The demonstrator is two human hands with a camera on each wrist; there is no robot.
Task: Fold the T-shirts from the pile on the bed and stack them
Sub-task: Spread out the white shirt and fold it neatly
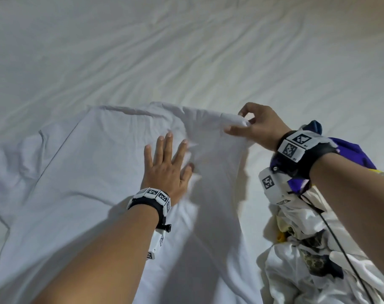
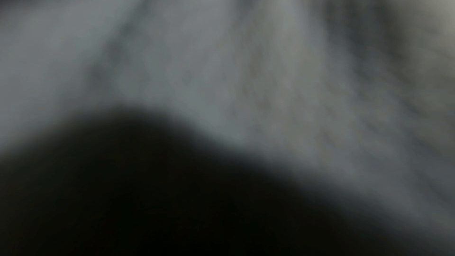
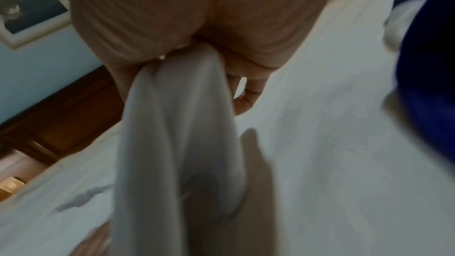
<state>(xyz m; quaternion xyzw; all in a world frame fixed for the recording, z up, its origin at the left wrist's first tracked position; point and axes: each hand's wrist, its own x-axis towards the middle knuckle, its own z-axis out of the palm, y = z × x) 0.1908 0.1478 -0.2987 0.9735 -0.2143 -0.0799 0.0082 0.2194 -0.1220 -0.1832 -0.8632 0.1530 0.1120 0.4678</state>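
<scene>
A white T-shirt [image 1: 94, 176] lies spread on the bed in the head view, wrinkled at its left side. My left hand [image 1: 167, 165] rests flat on it with straight, spread fingers, near its right half. My right hand [image 1: 250, 126] pinches the shirt's far right corner and holds it a little above the sheet. In the right wrist view that white T-shirt [image 3: 177, 124] hangs from my right hand [image 3: 197, 50] in a bunched fold. The left wrist view shows only blurred white T-shirt cloth [image 2: 246, 65] and shadow.
A pile of clothes [image 1: 314, 249] sits at the right, with white and patterned shirts and a purple garment [image 1: 355, 152] on top. The white bed sheet [image 1: 186, 51] stretches beyond. A dark wooden bed frame [image 3: 61, 108] and a framed picture [image 3: 27, 7] show in the right wrist view.
</scene>
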